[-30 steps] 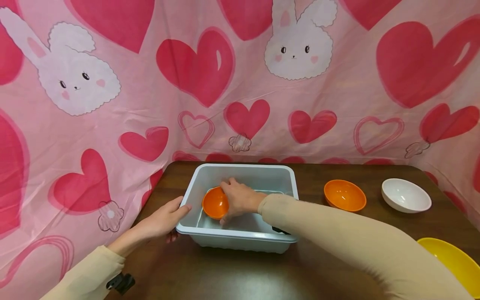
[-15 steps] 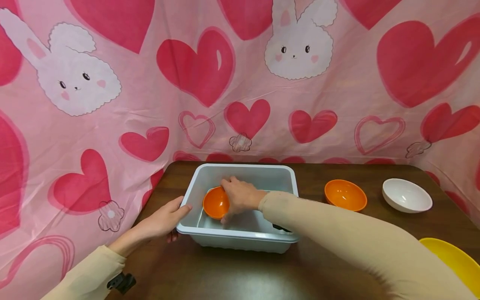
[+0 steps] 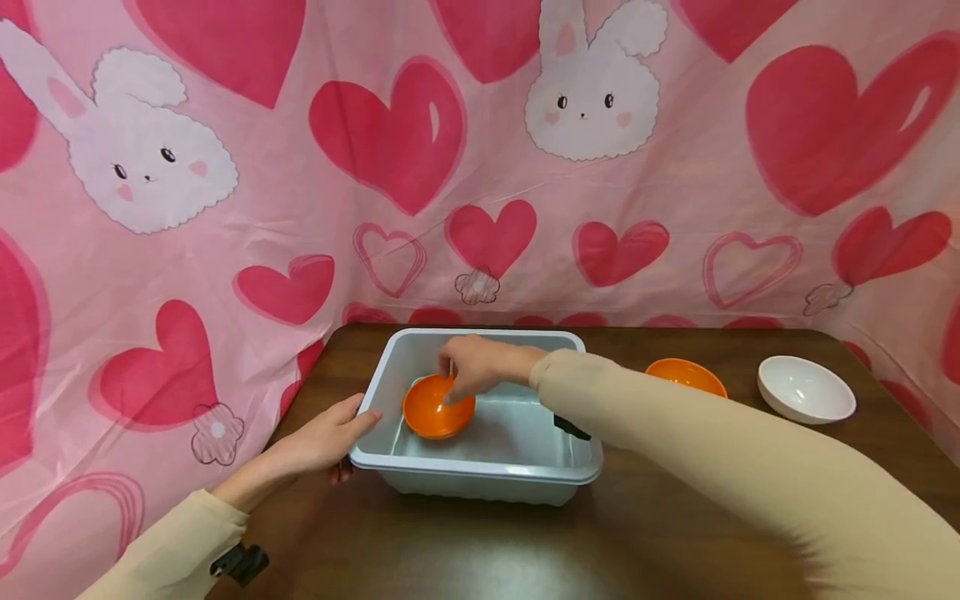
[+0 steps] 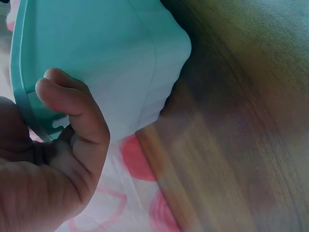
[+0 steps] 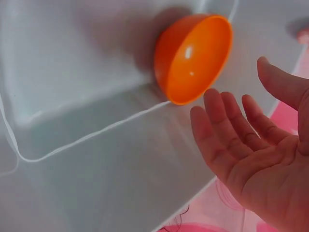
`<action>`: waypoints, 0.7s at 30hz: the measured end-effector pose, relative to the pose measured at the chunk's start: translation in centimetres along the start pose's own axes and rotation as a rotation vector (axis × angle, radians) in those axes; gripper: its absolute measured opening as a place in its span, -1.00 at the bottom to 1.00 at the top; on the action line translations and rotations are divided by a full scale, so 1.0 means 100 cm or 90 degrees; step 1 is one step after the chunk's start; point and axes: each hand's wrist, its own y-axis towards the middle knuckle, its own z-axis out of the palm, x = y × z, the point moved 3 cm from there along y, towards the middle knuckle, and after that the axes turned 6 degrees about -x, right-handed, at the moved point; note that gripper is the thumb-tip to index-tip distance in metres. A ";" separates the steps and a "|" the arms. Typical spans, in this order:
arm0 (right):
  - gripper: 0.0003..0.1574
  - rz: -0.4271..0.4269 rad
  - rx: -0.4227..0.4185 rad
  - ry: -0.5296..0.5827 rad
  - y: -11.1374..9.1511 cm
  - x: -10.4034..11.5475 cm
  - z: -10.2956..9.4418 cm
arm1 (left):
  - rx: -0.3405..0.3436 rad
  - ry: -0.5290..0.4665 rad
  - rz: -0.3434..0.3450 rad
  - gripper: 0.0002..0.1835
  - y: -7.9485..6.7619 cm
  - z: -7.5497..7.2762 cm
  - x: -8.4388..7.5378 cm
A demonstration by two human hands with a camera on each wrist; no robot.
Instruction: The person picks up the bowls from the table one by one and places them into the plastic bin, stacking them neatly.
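Observation:
An orange bowl [image 3: 433,410] sits upright inside the grey plastic bin [image 3: 480,472], toward its left end. My right hand [image 3: 480,364] hovers above the bowl; in the right wrist view its fingers [image 5: 227,130] are spread and relaxed beside the bowl's rim [image 5: 193,60], holding nothing. With thumb over the rim and fingers curled underneath, my left hand [image 3: 330,433] grips the bin's left edge. The left wrist view shows those fingers [image 4: 72,99] bent against the bin's outer wall [image 4: 116,63].
A second orange bowl [image 3: 686,373] stands right of the bin, partly hidden behind my right sleeve [image 3: 697,442]. Farther right is a white bowl [image 3: 806,390]. All rest on the dark wooden table [image 3: 480,546], with a pink heart-and-rabbit cloth [image 3: 420,275] hanging behind.
My right hand has let go of the orange bowl and risen up and slightly right. The bowl stays in the bin. A yellow bowl at lower right is now hidden behind my right arm.

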 end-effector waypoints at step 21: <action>-0.67 -0.040 -0.065 0.117 -0.048 0.007 -0.068 | 0.007 -0.006 -0.003 -0.65 -0.002 -0.003 0.002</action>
